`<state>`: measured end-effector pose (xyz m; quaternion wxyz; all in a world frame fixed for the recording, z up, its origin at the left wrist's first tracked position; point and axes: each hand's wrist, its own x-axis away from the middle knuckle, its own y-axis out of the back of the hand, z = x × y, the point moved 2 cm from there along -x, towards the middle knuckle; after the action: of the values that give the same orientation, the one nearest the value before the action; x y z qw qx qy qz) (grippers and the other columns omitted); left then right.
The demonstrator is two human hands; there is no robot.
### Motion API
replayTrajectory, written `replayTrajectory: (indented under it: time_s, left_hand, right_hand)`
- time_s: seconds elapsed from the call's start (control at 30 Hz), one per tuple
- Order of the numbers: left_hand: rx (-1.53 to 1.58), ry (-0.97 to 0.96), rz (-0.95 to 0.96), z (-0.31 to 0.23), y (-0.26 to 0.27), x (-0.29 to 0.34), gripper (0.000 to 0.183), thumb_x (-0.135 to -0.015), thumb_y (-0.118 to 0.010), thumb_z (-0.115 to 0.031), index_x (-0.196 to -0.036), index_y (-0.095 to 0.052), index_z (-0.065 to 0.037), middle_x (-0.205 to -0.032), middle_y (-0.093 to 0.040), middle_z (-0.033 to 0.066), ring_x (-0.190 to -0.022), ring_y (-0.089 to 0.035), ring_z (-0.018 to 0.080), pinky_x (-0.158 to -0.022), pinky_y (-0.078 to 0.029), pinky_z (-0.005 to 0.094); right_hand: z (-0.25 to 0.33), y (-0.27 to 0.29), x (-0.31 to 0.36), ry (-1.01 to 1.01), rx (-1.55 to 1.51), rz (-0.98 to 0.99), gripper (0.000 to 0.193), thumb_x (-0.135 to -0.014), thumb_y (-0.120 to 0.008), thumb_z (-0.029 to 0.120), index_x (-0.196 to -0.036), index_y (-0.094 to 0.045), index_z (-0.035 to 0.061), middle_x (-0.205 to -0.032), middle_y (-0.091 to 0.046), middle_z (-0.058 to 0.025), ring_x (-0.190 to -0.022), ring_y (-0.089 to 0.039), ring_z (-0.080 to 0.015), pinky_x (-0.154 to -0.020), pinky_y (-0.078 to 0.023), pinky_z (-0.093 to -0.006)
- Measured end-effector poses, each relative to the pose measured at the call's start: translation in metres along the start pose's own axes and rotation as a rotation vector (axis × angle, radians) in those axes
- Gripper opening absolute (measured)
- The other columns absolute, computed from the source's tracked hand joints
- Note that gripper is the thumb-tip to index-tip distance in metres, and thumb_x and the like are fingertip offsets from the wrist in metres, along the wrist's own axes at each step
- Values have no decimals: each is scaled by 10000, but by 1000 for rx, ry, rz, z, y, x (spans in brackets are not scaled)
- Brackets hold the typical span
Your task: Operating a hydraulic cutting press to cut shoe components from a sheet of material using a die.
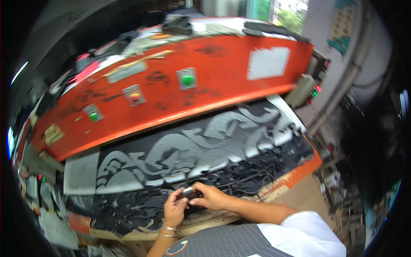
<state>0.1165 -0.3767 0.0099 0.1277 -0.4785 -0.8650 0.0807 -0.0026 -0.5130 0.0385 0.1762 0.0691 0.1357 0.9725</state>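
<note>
Workshop setting, cluttered and dim at the edges, with a worn wooden bench edge [205, 219] nearest the person and a big cutting press filling the middle. Both hands meet at the bench's near edge: the left hand [174, 209], wearing thin metal bangles [171, 231] at the wrist, comes up from below with fingers curled, and the right hand [210, 196] reaches in from the right, white sleeve [308, 231] behind it. Between the two sets of fingertips sits a small dull-grey metal piece [189, 192], pinched from both sides; it lies up and right of the left palm, just left of the right palm, about equally close to each. Its long axis is too small and blurred to tell. Just beyond the hands, black sheet material [141, 201] with cut-out holes and loose offcut strips covers the press bed, touching the area under the fingers. Farther back, grey cutting board [81, 173] shows through curved cut-out shapes. Above that hangs the orange-red press head [222, 81], scuffed, with green push buttons [187, 79] on grey plates. Scrap pieces pile on top of it. A bright window [274, 10] sits at the far back. Nothing stands between hands and piece.
</note>
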Motion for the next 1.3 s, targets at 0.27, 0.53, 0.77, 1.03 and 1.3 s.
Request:
replayTrajectory:
  time_s: [0.27,0.53,0.77,1.03,1.3]
  left_hand:
    - [-198,-163,-20,0,56,57,348,-853,-716,-71,-1185,-623,-32,-958,-573,27,-944,-589,126,-862,-484,265]
    - [-494,-359,-195,-6,107,120,365,-846,-713,-103,-1203,-648,-60,-1042,-653,62,-937,-613,169,-837,-488,303]
    - [133,-124,-547,23,119,175,245,-882,-717,-152,-1049,-589,-26,-850,-635,16,-718,-599,76,-626,-498,238]
    - [859,-118,-1219,152,132,283,318,-920,-673,-269,-1061,-553,-11,-947,-637,110,-773,-619,154,-659,-536,277]
    - [1022,-804,-2147,239,86,526,265,-955,-619,-263,-959,-550,-7,-915,-579,124,-794,-559,227,-726,-548,325]
  right_hand:
    - [-13,-93,19,27,-247,-92,312,-830,-736,52,-1098,-585,4,-998,-673,-73,-910,-642,-138,-826,-516,-294]
    - [21,-155,5,146,-111,68,175,-782,-761,32,-946,-701,24,-1009,-598,-68,-963,-567,-193,-842,-448,-299]
    - [33,-194,-7,302,41,334,236,-785,-726,1,-1014,-682,39,-1027,-571,-92,-967,-552,-229,-854,-437,-313]
    - [13,-149,-60,626,452,288,221,-760,-688,-11,-953,-584,-45,-1032,-495,-193,-927,-530,-345,-811,-445,-374]
    - [-78,-141,-81,717,625,329,359,-797,-634,-65,-1135,-581,43,-1037,-466,-146,-964,-481,-305,-858,-402,-367]
